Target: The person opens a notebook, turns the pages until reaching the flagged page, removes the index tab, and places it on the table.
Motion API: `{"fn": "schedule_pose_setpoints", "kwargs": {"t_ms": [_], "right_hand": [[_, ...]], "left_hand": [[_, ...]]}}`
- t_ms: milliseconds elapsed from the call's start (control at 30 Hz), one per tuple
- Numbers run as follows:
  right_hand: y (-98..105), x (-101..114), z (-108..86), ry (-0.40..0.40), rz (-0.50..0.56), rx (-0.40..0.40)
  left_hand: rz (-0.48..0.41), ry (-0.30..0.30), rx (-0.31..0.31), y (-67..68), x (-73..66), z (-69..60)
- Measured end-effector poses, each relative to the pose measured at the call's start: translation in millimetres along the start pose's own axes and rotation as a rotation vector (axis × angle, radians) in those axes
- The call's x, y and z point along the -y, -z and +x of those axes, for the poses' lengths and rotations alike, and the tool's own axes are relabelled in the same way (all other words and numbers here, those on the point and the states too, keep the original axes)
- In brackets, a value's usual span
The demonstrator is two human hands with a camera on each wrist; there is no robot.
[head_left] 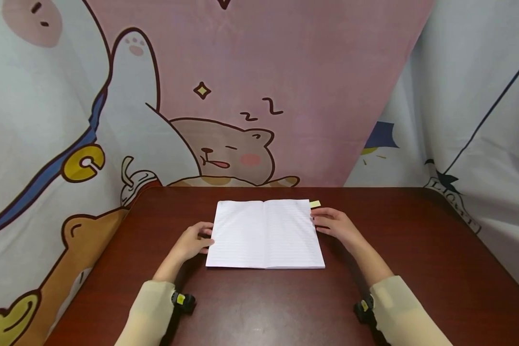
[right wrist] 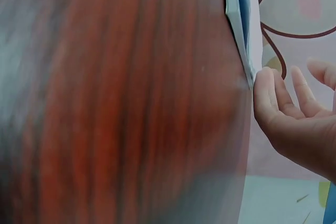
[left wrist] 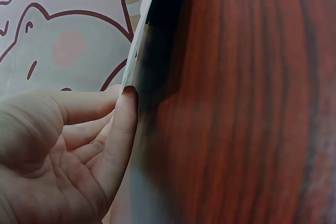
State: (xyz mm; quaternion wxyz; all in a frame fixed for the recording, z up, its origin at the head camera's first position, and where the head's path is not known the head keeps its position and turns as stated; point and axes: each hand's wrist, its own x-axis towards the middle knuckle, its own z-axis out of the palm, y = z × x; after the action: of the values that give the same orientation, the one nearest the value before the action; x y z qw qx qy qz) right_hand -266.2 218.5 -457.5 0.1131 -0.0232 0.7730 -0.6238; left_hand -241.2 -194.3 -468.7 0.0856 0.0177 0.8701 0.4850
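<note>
Two bare hands work at one notebook. The left grip [head_left: 191, 241] pinches the notebook's left edge between the thumb and a finger, as the left wrist view shows. The right grip [head_left: 335, 226] is spread loosely, its fingers gently bent; in the right wrist view a single fingertip touches the notebook's edge, and the other fingers stand apart from one another.

The one notebook [head_left: 240, 235] lies open between the two hands, in the middle of the table [head_left: 259, 298], towards its far side. Two ruled pages face up, with one fold between them. One yellow tab [head_left: 315, 204] sticks out at the far right corner, just beyond the right hand.

Nearer, two pale sleeves [head_left: 149, 307] cover the forearms, and two small dark devices [head_left: 364, 310], each with a yellow mark, sit one at each cuff.

Past the table's far edge hangs a printed cloth [head_left: 328, 72], with one sleeping brown animal [head_left: 238, 149], two Z shapes [head_left: 272, 106] above it and one yellow bell [head_left: 73, 166] to the left.
</note>
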Motion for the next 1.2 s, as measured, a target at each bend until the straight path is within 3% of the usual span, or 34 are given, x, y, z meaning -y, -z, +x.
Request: {"fn": "schedule_pose_setpoints", "kwargs": {"t_ms": [500,800,1200], "right_hand": [[5.2,-8.5,0.8,-0.066,-0.058,0.027],[2.9,-9.9,-0.3,-0.077,-0.233,0.026],[-1.5,-4.0,1.0,-0.116,-0.333,0.028]], "left_hand": [[-0.004,0.000,0.000,0.6,4.1,-1.9],[-0.001,-0.001,0.002,0.6,3.3,-1.1],[-0.001,-0.002,0.019,-0.3,0.6,1.0]]}}
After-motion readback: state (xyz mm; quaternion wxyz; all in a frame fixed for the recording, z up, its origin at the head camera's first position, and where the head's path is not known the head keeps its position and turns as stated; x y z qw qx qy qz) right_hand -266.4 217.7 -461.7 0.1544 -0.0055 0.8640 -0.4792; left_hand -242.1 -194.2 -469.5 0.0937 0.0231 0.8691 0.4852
